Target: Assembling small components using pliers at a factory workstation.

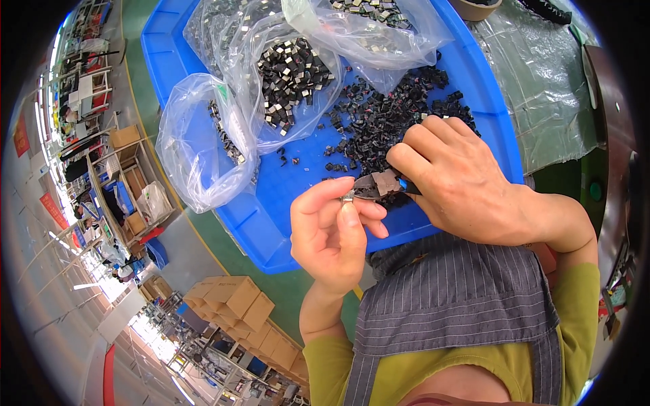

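Note:
My left hand (332, 237) pinches a small silvery part (349, 197) between thumb and forefinger, above the near edge of a blue tray (281, 237). My right hand (460, 179) is wrapped round a pair of pliers (384, 183), with brownish wrapping near the joint and a bit of blue at the handle. The pliers' jaws reach the small part at my left fingertips; whether they grip it I cannot tell. Beyond my right hand, a heap of small black pieces (379, 125) lies loose in the tray.
Clear plastic bags (203, 152) in the tray hold small black parts with pale faces (294, 74). To the right, plastic sheeting (542, 101) covers a surface, with a round container (474, 8) at its far end. Cardboard boxes (233, 298) are stacked on the left, near shelving (128, 183).

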Demonstrator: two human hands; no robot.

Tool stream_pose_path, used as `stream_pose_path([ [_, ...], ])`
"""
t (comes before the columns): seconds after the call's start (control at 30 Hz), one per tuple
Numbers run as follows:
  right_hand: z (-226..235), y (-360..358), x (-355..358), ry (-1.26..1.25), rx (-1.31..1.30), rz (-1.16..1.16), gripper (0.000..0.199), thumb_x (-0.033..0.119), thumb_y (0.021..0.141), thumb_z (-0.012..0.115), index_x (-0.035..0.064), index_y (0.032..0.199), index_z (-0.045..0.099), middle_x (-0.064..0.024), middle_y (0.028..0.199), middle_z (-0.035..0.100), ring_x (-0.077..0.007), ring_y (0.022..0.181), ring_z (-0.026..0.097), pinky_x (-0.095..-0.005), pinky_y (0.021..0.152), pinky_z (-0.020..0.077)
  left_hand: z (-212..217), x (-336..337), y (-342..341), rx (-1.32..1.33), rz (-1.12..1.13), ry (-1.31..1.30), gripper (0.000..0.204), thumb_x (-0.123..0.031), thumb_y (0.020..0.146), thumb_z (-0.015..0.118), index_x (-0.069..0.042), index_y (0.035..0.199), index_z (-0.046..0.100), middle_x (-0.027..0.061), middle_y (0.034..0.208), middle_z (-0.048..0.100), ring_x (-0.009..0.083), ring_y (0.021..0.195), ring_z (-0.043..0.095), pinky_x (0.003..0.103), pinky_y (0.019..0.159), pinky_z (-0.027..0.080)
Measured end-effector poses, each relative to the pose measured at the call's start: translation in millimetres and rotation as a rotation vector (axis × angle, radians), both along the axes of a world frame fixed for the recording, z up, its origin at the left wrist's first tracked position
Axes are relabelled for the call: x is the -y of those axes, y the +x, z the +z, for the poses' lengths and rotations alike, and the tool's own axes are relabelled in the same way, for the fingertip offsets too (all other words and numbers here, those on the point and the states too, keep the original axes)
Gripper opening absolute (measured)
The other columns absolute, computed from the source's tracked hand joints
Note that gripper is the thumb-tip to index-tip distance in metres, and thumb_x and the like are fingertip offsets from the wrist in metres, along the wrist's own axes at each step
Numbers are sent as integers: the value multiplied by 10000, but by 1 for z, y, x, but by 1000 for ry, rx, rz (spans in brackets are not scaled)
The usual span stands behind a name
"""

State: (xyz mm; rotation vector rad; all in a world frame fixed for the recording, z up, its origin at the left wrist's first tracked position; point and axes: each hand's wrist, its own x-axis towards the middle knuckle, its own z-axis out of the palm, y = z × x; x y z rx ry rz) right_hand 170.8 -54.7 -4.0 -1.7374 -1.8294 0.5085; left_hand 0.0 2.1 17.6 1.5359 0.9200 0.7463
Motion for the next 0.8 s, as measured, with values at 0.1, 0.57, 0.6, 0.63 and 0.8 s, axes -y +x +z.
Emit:
stream_pose_path([
  [0.1, 0, -1, -1, 36, 5, -9, 309, 33, 607, 669, 64, 878, 524, -87, 831, 481, -280, 812, 492, -382, 711, 389, 1, 1, 0, -6, 6, -4, 247, -95, 948, 465, 37, 1155, 454, 126, 708, 653, 137, 480, 569, 190, 452, 413],
  [0.57, -1, -2, -2, 115, 89, -63, 249, 40, 614, 640, 72, 830, 519, -74, 790, 454, -262, 771, 481, -372, 698, 375, -2, 0, -3, -144, -73, 212, 267, -31, 922, 465, 49, 1177, 458, 96, 680, 632, 92, 508, 528, 192, 504, 434],
  [0.6, 0, -2, -2, 115, 89, -63, 249, 40, 614, 640, 72, 830, 519, -74, 790, 454, -262, 771, 481, -372, 698, 375, -2, 1, -3, -144, -73, 213, 267, -31, 922, 465, 49, 1177, 458, 96, 680, 632, 92, 508, 528, 192, 504, 434],
  [0.63, 0, -1, -1, 104, 91, -55, 258, 43, 610, 648, 73, 832, 520, -74, 787, 457, -262, 770, 483, -368, 698, 376, -3, 1, -3, -134, -72, 208, 266, -29, 921, 462, 49, 1175, 459, 95, 680, 632, 91, 508, 528, 192, 502, 433],
  [0.8, 3, 1, 0, 17, 33, 4, 295, 60, 618, 693, 67, 858, 521, -76, 781, 489, -269, 759, 515, -368, 682, 402, -1, 2, -1, -115, -49, 154, 266, -45, 924, 466, 51, 1172, 462, 98, 680, 633, 87, 493, 519, 189, 485, 423],
])
